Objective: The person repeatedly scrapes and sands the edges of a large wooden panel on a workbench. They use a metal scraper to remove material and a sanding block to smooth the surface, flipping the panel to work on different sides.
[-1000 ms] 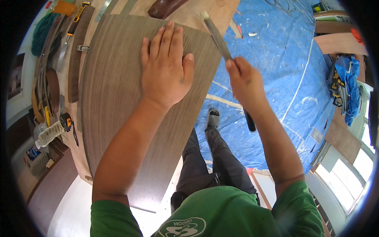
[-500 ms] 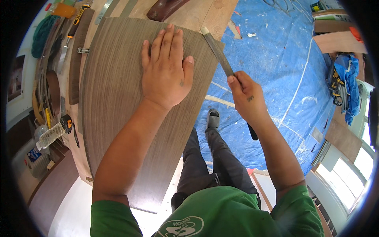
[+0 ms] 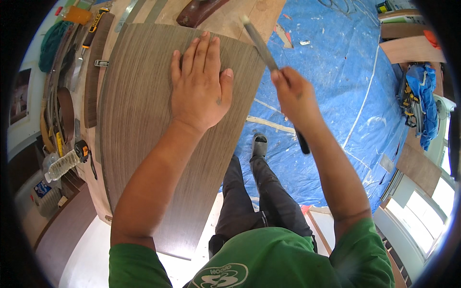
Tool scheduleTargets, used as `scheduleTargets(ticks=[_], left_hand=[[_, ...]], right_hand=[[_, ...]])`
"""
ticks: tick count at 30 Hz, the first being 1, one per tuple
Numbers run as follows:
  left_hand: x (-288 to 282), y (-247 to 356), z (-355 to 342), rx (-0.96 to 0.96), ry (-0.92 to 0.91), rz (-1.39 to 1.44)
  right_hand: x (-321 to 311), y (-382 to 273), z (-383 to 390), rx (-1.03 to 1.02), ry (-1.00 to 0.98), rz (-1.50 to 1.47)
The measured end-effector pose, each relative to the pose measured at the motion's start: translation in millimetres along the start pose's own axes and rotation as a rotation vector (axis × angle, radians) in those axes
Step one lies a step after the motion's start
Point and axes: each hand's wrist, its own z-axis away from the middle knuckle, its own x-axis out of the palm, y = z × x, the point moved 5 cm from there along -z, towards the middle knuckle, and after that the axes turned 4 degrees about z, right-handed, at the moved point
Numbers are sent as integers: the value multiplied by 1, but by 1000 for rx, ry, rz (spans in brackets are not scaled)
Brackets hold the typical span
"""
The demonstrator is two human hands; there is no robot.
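A brown wood-grain panel (image 3: 139, 91) lies before me. My left hand (image 3: 200, 93) rests flat on it, fingers stretched toward its far edge. In my right hand (image 3: 295, 93), the fingers are wrapped round a long flat file (image 3: 259, 43) with a black handle. The file slants across the panel's right far corner, its pale tip beyond the far edge. Whether it touches the edge is hard to tell. Just past my left fingertips lies a dark red-brown curved wooden piece (image 3: 199, 13).
On the left are a chisel-like tool with a yellow-and-black handle (image 3: 97, 26), a tape measure (image 3: 81, 150) and a clear plastic bottle (image 3: 62, 165). A blue tarp (image 3: 331, 86) covers the floor at right. Blue sheeting and tools (image 3: 420, 103) lie far right.
My right hand has moved forward and left with the file, whose tip now reaches farther past the panel's far edge. My left hand stays pressed on the panel.
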Motion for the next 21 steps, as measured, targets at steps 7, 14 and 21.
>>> scheduleTargets(ticks=[7,14,21], left_hand=[[2,-6,3,-15,-15,-18],[0,1,-2,6,-11,13],[-2,-3,2,2,-26,5]], right_hand=[[4,-2,17,11,-63,6],[-2,-12,-27,40,-51,-82],[6,6,20,22,-86,-45]])
